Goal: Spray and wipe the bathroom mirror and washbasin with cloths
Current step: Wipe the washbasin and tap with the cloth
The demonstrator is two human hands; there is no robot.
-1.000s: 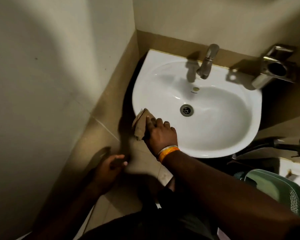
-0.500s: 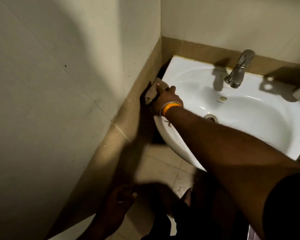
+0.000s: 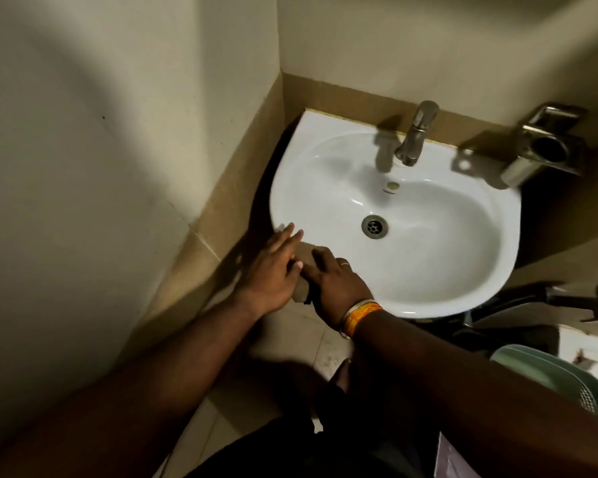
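The white washbasin [image 3: 439,243] is fixed to the tiled wall, with a metal tap [image 3: 415,134] at its back and a drain [image 3: 374,226] in the bowl. A brown cloth [image 3: 304,257] lies on the basin's front-left rim. My right hand [image 3: 337,284], with an orange wristband, presses down on the cloth. Beside it, my left hand [image 3: 273,270] has its fingers spread, its thumb side touching the cloth and its fingertips on the rim. Most of the cloth is hidden under the hands. No mirror or spray bottle is in view.
A metal holder [image 3: 541,150] is mounted on the wall right of the tap. A green plastic basket [image 3: 560,377] stands at lower right, next to a white fixture [image 3: 591,350]. The left wall sits close to the basin. Beige floor tiles lie below.
My right hand has slid the cloth from the basin's far-left rim back to the front-left rim. My left hand has risen from near the floor to the cloth.
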